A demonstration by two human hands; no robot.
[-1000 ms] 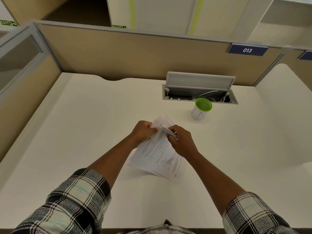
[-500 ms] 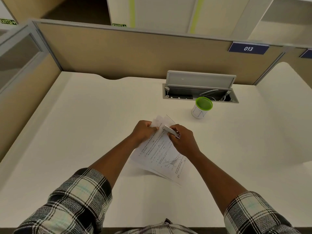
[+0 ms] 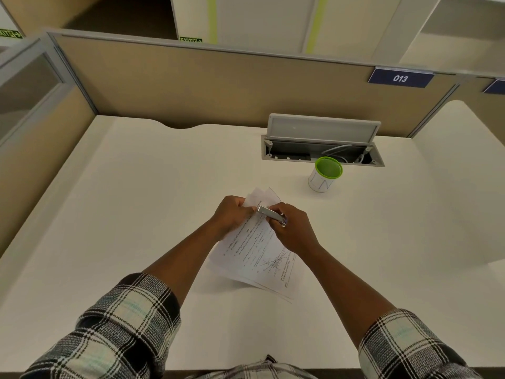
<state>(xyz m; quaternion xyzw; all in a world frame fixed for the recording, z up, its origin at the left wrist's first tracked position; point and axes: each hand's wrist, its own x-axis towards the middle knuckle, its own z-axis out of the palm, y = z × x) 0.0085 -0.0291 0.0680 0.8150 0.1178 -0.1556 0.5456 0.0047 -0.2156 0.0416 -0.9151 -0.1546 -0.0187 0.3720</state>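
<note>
**Stapler at the far corner of the paper stack**

The stapler (image 3: 270, 213), small and metallic, sits at the 12 o'clock corner of the paper stack (image 3: 257, 255), pointing toward 10 o'clock. The right hand (image 3: 293, 228) grips it, with the fingers curled over its top; the thumb is hidden. The left hand (image 3: 232, 214) holds the same corner from 9 o'clock, fingers curled and pinching the sheets just beside the stapler's tip. The stack is printed with text and a line diagram. It lies near the middle of the white desk (image 3: 136, 201) and fans out toward 5 o'clock. Whether its near edge touches the desk cannot be told.

At 2 o'clock from the stack, well apart, stands a white cup (image 3: 320, 185) with a green rim. Just behind the cup, an open cable box (image 3: 289, 154) is set in the desk, its lid (image 3: 322, 128) raised. A beige partition (image 3: 218, 86) closes the 12 o'clock side and carries a "013" plate (image 3: 400, 78).
</note>
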